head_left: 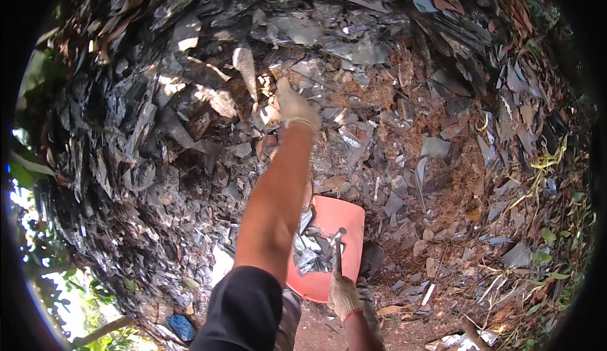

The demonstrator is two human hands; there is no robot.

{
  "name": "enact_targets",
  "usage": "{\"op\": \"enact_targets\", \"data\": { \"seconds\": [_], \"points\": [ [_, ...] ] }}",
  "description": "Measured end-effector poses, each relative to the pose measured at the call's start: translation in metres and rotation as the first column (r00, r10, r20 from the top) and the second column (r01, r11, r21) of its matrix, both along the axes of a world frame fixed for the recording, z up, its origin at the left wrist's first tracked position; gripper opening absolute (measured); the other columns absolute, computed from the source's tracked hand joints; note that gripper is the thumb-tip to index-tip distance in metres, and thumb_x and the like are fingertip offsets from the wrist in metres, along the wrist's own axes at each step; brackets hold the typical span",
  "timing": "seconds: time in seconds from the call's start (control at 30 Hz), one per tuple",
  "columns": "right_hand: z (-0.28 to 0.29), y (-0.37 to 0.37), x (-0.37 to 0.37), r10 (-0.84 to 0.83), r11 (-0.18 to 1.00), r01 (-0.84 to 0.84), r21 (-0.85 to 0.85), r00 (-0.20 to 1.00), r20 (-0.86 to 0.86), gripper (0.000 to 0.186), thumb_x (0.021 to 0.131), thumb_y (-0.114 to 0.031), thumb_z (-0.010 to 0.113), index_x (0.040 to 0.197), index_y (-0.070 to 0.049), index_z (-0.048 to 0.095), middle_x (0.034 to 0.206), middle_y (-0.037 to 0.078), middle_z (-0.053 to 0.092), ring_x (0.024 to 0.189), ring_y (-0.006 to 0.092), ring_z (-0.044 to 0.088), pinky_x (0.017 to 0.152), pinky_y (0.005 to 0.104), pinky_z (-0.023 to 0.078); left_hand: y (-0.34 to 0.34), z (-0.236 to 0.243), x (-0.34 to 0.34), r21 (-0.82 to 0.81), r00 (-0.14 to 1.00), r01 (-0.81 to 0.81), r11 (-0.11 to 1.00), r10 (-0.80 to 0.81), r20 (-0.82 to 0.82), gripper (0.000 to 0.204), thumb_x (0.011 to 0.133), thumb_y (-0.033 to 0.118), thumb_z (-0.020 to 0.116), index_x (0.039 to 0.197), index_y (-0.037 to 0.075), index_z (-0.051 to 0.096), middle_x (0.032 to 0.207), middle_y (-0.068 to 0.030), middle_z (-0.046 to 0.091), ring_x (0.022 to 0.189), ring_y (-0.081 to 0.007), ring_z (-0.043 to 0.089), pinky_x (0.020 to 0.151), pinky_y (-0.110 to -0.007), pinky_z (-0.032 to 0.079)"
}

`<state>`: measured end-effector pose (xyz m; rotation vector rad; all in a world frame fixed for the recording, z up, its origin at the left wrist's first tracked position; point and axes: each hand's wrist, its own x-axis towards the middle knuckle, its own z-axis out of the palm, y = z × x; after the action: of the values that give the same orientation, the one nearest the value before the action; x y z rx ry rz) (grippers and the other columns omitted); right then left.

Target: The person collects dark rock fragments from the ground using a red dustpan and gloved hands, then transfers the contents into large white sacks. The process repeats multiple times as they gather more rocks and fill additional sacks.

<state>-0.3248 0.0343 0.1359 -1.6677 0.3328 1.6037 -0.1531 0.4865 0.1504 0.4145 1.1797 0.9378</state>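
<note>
My left hand, in a pale work glove, reaches up into a heap of thin, dark, shiny flakes and shards. It is nearest a long pale grey flake and some small sunlit bits; its fingers are mostly hidden by the back of the hand. My right hand, also gloved, is closed round the handle of a hammer, whose metal head lies over a salmon-red plastic tub. Several shiny, silvery-grey flakes lie in the tub, which stands close to my legs.
Loose, sharp-edged sheets cover the slope ahead and to both sides. Reddish-brown soil shows on the right, with green plants along the far right edge. A crumpled blue thing and a branch lie at lower left.
</note>
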Motion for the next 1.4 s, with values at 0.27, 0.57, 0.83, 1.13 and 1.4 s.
{"op": "enact_targets", "data": {
  "seconds": [0.27,0.57,0.83,1.13,1.4],
  "points": [
    [-0.044,0.001,0.008,0.598,0.795,-0.527,-0.302,0.763,0.244,0.049,0.095,-0.039,0.054,0.097,0.008,0.065,0.095,0.029,0.071,0.097,0.0449,0.069,0.08,0.0529,0.055,0.046,0.005,0.014,-0.032,0.536,0.187,0.982,-0.129,-0.834,0.079,0.086,0.071,0.063,0.132,0.006,0.062,0.131,-0.017,0.064,0.114,-0.0323,0.065,0.098,-0.048,0.051],
    [-0.039,0.018,-0.022,0.474,0.875,-0.474,-0.099,0.88,-0.025,0.057,0.094,-0.04,0.047,0.107,0.012,0.067,0.103,0.036,0.068,0.098,0.0481,0.069,0.085,0.0509,0.056,0.06,-0.003,0.001,-0.007,0.324,0.298,0.955,-0.108,-0.94,0.1,0.079,0.079,0.062,0.13,-0.006,0.062,0.131,-0.022,0.065,0.106,-0.0341,0.067,0.092,-0.043,0.053],
    [-0.069,0.021,-0.02,0.419,0.908,-0.409,-0.09,0.895,0.151,0.046,0.096,-0.038,0.051,0.091,0.005,0.067,0.088,0.03,0.069,0.088,0.0434,0.07,0.073,0.0501,0.054,-0.003,-0.004,0.024,0.017,0.592,0.105,0.994,-0.049,-0.804,0.1,0.086,0.074,0.062,0.139,-0.009,0.052,0.139,-0.0225,0.059,0.122,-0.0335,0.061,0.1,-0.049,0.049],
    [-0.09,0.012,-0.038,0.446,0.874,-0.372,-0.312,0.87,0.213,0.045,0.093,-0.036,0.054,0.09,0.006,0.069,0.087,0.03,0.071,0.089,0.0454,0.07,0.073,0.0511,0.056,0.004,-0.003,0.022,-0.081,0.313,0.279,0.957,-0.17,-0.934,0.099,0.092,0.077,0.04,0.123,-0.014,0.063,0.126,-0.0296,0.065,0.121,-0.0406,0.063,0.104,-0.044,0.047],
    [-0.087,0.028,0.042,0.723,0.649,-0.721,-0.242,0.486,0.491,0.041,0.095,-0.035,0.054,0.11,0.002,0.062,0.105,0.032,0.068,0.101,0.0445,0.068,0.088,0.0502,0.053,-0.012,-0.023,-0.005,0.157,0.742,0.328,0.931,-0.151,-0.653,0.065,0.093,0.051,0.068,0.128,-0.004,0.061,0.122,-0.0162,0.066,0.112,-0.0292,0.064,0.093,-0.045,0.052]
  ]
}}
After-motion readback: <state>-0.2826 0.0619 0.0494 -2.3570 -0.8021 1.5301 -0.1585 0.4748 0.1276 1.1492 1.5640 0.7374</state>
